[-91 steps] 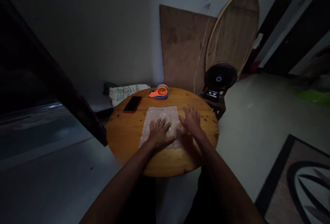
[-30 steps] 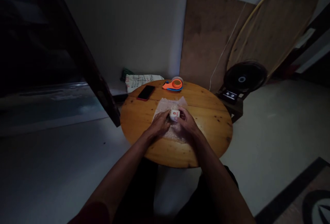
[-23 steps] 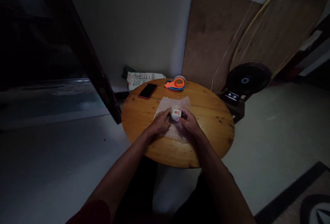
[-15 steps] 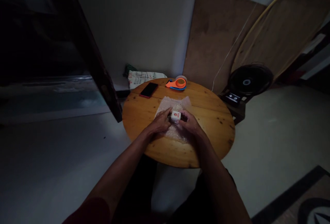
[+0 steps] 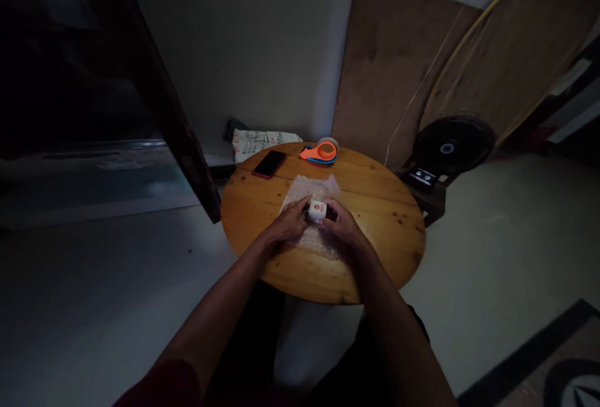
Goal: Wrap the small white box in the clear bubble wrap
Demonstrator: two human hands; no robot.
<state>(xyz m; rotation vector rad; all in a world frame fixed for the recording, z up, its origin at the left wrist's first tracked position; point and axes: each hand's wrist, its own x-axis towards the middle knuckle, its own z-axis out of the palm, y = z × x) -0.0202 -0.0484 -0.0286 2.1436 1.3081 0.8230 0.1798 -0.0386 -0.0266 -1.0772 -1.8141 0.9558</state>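
A small white box [image 5: 317,211] with red-orange print on top stands on a sheet of bubble wrap [image 5: 321,246]. From the left, my left hand [image 5: 291,220] is closed against the box, its fingers along the near side. My right hand [image 5: 344,223] grips the opposite side between thumb and fingers. Parts of the box's sides are hidden behind my fingers. The bubble wrap lies under both hands on the round wooden table [image 5: 389,226].
An orange and blue tape dispenser [image 5: 321,152] and a dark phone with a red edge [image 5: 269,164] lie toward the table's far side. A black fan [image 5: 450,147] stands to the right. Wooden boards [image 5: 389,50] lean on the wall.
The far right corner of the bubble wrap has shifted a little to the left. Both hands stay at the box, almost still.
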